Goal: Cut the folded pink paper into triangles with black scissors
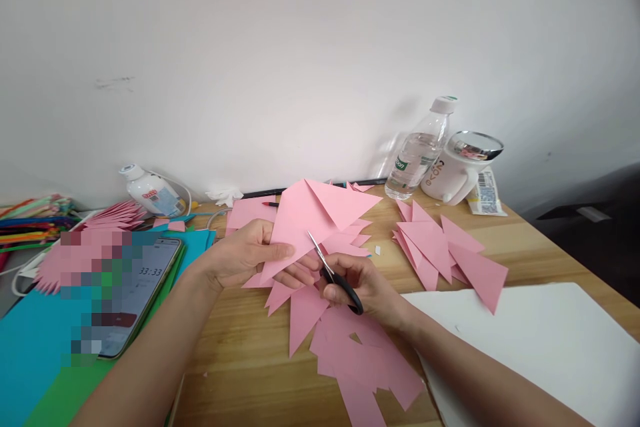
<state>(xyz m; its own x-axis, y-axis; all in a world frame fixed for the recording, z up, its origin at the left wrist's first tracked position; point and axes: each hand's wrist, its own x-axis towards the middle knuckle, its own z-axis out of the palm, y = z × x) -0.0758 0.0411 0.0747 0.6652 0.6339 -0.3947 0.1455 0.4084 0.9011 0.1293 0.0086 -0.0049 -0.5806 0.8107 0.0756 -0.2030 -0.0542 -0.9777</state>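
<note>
The left hand (pixel 245 255) is clamped on the folded pink paper (pixel 313 223), thumb on top and fingers beneath, holding it raised just above the table (pixel 240 373). The right hand (pixel 357 283) is closed through the black handles of the scissors (pixel 334 275); the blades point up and left, slightly parted, with the tip lying against the paper's lower edge.

Recommended procedure for the cut, judged from this position:
- Keep the left grip close to the cut line so that the folded layers stay aligned and do not slip
- Feed the paper deep into the blades before closing; cutting with the tip alone tends to tear stacked layers
- Steer by turning the paper with the left hand, holding the scissors steady
- Keep the left fingers clear of the blade path, since they lie near the tip

Loose pink triangles (pixel 450 250) lie to the right, well apart from the hands. More pink offcuts (pixel 350 353) lie directly below the hands. A phone (pixel 135 293) rests on blue sheets at the left
</note>
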